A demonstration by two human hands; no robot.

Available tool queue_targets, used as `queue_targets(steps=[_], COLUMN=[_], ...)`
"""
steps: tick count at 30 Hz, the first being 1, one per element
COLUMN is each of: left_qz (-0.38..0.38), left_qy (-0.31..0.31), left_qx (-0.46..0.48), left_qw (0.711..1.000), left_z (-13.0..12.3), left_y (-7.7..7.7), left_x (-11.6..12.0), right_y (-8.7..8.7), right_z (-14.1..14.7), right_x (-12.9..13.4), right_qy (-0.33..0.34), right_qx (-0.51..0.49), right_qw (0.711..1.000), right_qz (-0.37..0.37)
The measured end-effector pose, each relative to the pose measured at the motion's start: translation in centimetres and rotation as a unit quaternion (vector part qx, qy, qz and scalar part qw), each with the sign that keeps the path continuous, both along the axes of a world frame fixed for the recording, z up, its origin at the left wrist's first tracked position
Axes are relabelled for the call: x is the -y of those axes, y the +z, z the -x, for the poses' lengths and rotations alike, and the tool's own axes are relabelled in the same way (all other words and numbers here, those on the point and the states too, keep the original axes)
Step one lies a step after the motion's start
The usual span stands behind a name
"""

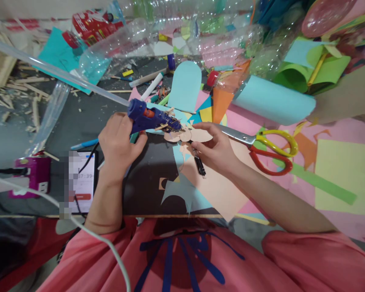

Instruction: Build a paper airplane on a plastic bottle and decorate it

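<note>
My left hand (118, 138) is wrapped round the handle of a blue glue gun (149, 117), with a long clear glue stick (88, 83) running out of its back. The gun's nozzle, with wood splinters stuck about it, points at a small peach paper cutout (185, 135) with rounded lobes. My right hand (214, 148) pinches the right lobe of this cutout between thumb and fingers. Just below the cutout lies a black pen (198, 163). Scissors with yellow and red handles (252, 142) lie beyond my right hand, their blades partly hidden.
Clear plastic bottles (118, 42) crowd the back. A light blue paper roll (273, 100) and green paper (331, 73) stand right. Colored sheets (346, 174) cover the right side. At left are wood scraps (33, 91), a purple power socket (33, 176), a phone (86, 178) and cables.
</note>
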State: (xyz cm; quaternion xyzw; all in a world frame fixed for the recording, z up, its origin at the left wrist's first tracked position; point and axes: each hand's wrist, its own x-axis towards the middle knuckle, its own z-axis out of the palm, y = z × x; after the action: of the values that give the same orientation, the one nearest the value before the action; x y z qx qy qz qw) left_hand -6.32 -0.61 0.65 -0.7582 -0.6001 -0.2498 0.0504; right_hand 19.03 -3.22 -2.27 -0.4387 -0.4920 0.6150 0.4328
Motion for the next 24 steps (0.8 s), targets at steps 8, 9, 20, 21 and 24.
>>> queue_targets(steps=[8,9,20,21,24], left_qz=[0.006,0.011,0.05,0.051,0.044], left_qy=[-0.004,-0.008,-0.028,-0.032,-0.045], left_qx=[-0.003,-0.001,0.046,0.06,0.107], left_qw=[1.0,1.0,0.997,0.996,0.992], left_z=[-0.21,-0.22,-0.12,-0.04,0.22], left_y=[-0.04,-0.01,0.07,-0.03,-0.47], left_x=[0.3,0.32,0.33,0.28,0.07], right_y=[0.04,0.0,-0.18,-0.2,-0.19], right_z=[0.1,0.07,-0.11,-0.12,-0.12], right_x=[0.14,0.14,-0.03,-0.05,-0.06], right_qy=[-0.018,-0.017,-0.03,-0.032,-0.035], right_qx=[-0.011,-0.01,0.005,0.009,0.016], right_qw=[1.0,1.0,0.999,0.999,0.999], right_qz=[0.012,0.012,0.008,0.006,0.001])
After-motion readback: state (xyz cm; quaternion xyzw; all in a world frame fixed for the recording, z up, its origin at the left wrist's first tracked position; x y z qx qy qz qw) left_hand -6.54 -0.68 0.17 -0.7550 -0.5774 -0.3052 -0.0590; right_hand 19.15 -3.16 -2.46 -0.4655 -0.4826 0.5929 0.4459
